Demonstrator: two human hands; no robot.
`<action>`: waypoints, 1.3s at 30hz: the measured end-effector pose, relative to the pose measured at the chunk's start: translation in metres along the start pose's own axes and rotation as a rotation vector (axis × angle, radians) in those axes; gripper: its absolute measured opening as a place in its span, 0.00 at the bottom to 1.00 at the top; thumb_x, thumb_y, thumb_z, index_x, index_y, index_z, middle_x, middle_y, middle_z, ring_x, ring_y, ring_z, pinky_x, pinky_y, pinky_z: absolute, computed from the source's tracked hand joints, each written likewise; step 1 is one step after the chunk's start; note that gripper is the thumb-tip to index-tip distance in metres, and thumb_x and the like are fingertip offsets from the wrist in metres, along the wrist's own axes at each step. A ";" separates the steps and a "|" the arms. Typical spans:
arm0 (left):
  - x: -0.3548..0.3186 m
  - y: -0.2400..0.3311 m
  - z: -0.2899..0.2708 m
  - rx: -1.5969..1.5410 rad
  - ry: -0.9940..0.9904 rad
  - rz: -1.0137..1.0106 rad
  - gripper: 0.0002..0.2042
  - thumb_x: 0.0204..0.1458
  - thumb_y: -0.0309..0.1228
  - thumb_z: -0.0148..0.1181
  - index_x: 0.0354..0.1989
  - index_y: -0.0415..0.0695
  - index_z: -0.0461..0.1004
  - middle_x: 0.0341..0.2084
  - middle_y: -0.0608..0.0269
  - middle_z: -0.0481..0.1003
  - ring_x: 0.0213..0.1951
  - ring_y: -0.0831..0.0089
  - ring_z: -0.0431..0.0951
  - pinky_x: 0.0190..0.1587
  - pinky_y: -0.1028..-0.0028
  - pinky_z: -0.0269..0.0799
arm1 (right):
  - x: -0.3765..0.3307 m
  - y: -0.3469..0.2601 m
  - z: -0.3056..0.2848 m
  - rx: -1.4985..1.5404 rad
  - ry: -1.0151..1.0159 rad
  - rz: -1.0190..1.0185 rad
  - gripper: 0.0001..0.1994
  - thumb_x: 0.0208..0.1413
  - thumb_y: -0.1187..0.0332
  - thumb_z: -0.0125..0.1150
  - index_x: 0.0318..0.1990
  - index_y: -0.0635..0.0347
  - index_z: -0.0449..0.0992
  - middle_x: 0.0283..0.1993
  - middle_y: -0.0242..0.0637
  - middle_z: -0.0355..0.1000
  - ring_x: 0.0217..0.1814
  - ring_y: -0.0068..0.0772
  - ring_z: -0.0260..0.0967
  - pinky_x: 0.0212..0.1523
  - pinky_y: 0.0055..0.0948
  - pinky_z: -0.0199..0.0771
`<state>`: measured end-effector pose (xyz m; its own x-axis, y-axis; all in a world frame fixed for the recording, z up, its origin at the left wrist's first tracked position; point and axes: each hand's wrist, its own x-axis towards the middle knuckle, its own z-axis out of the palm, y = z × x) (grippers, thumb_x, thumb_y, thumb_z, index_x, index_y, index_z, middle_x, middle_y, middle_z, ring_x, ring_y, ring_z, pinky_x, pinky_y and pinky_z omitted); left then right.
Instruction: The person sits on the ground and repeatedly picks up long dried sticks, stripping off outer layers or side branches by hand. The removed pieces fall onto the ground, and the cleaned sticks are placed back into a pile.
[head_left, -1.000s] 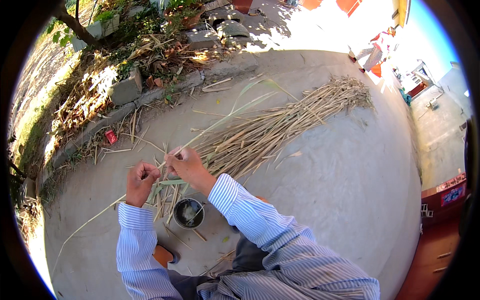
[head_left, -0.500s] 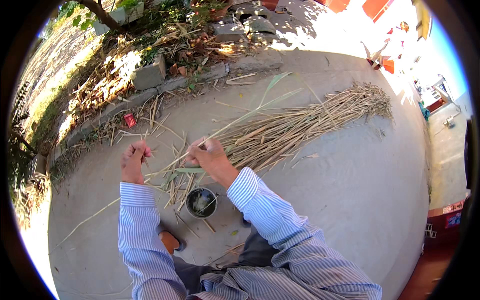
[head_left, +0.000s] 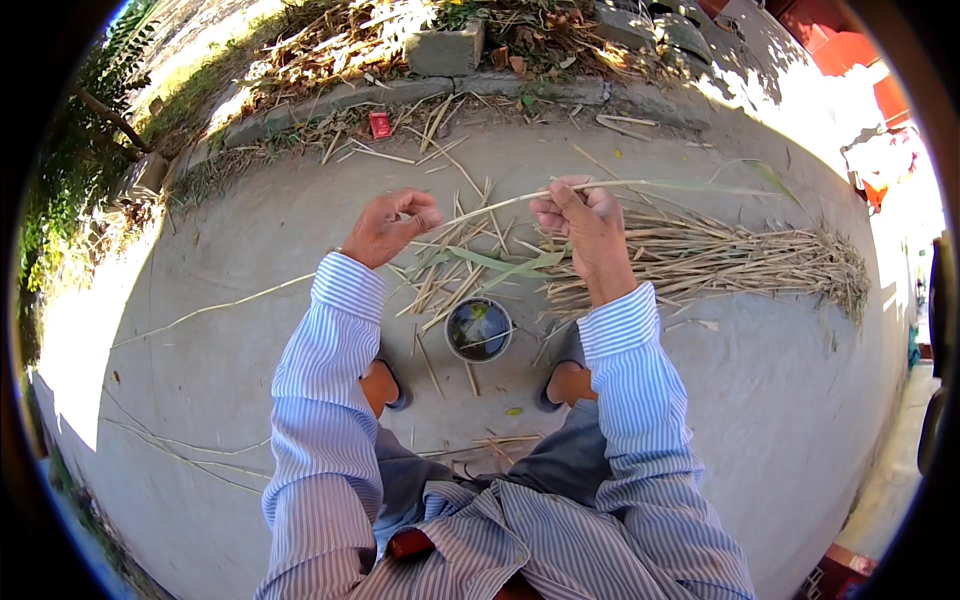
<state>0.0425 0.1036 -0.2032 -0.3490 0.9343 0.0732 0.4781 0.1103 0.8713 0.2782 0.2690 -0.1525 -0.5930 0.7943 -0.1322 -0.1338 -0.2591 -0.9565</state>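
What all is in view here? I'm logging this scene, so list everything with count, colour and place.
reed stalk: one, pale tan, held between both hands
reed pile: one, straw-coloured, on the concrete at right
round container: one, dark, between the feet
cut reed bits: many, tan and green, beyond the container
red packet: one, by the kerb
concrete block: one, grey, beyond the kerb
left hand: closed on the stalk
right hand: gripping the stalk

The right hand point(head_left: 585, 222) hides part of the reed stalk point(head_left: 500, 202) it grips
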 end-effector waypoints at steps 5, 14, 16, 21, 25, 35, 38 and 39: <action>-0.008 0.025 0.039 0.096 0.155 0.115 0.11 0.49 0.32 0.65 0.37 0.38 0.78 0.28 0.60 0.79 0.33 0.73 0.78 0.37 0.73 0.72 | 0.005 -0.003 0.006 -0.024 0.093 -0.018 0.15 0.57 0.66 0.60 0.42 0.71 0.69 0.33 0.41 0.74 0.32 0.30 0.77 0.30 0.20 0.74; -0.003 0.036 0.011 0.355 0.503 0.092 0.14 0.50 0.37 0.63 0.40 0.40 0.75 0.29 0.57 0.78 0.37 0.60 0.76 0.41 0.65 0.68 | 0.011 -0.002 0.009 -0.065 0.082 0.006 0.20 0.55 0.62 0.64 0.44 0.73 0.68 0.34 0.42 0.73 0.33 0.31 0.76 0.30 0.21 0.75; -0.001 0.049 0.018 0.674 0.491 0.240 0.15 0.51 0.39 0.62 0.41 0.41 0.74 0.30 0.57 0.78 0.41 0.58 0.74 0.43 0.63 0.66 | 0.008 0.003 0.022 -0.070 0.025 0.023 0.17 0.56 0.65 0.61 0.42 0.73 0.69 0.32 0.42 0.73 0.32 0.29 0.76 0.28 0.20 0.74; 0.002 0.066 0.051 0.209 0.288 0.198 0.11 0.51 0.31 0.63 0.39 0.39 0.74 0.26 0.62 0.77 0.30 0.72 0.75 0.32 0.72 0.69 | 0.003 0.017 0.039 -0.060 -0.099 0.036 0.14 0.57 0.68 0.59 0.43 0.71 0.70 0.34 0.42 0.74 0.32 0.28 0.76 0.29 0.21 0.73; 0.003 0.053 0.041 -0.124 0.135 -0.060 0.06 0.54 0.27 0.61 0.35 0.38 0.74 0.22 0.67 0.74 0.21 0.84 0.69 0.22 0.81 0.66 | 0.012 0.005 0.017 -0.038 -0.158 -0.038 0.13 0.58 0.69 0.58 0.46 0.69 0.70 0.39 0.40 0.75 0.38 0.28 0.75 0.35 0.24 0.74; -0.008 0.031 -0.007 -0.375 -0.202 -0.242 0.06 0.54 0.28 0.61 0.33 0.39 0.72 0.22 0.66 0.74 0.20 0.85 0.69 0.22 0.82 0.66 | 0.015 -0.012 -0.005 -0.017 -0.107 0.021 0.17 0.57 0.62 0.62 0.41 0.69 0.69 0.40 0.45 0.75 0.42 0.35 0.76 0.41 0.28 0.78; -0.010 0.045 0.022 -0.306 -0.011 -0.058 0.06 0.51 0.27 0.63 0.33 0.40 0.73 0.21 0.64 0.74 0.22 0.80 0.72 0.24 0.79 0.66 | 0.010 -0.013 0.014 -0.089 -0.138 0.013 0.18 0.56 0.60 0.63 0.37 0.71 0.68 0.35 0.49 0.74 0.37 0.37 0.78 0.35 0.25 0.78; -0.008 0.053 0.040 -0.160 0.131 0.057 0.06 0.50 0.27 0.64 0.32 0.40 0.73 0.21 0.63 0.75 0.22 0.77 0.73 0.25 0.76 0.67 | 0.010 -0.009 0.016 -0.093 -0.136 0.006 0.19 0.56 0.60 0.63 0.37 0.71 0.68 0.34 0.49 0.74 0.36 0.37 0.78 0.35 0.25 0.78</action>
<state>0.1026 0.1156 -0.1770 -0.4319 0.8841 0.1784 0.3698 -0.0068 0.9291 0.2607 0.2704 -0.1413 -0.6968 0.7091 -0.1076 -0.0594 -0.2066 -0.9766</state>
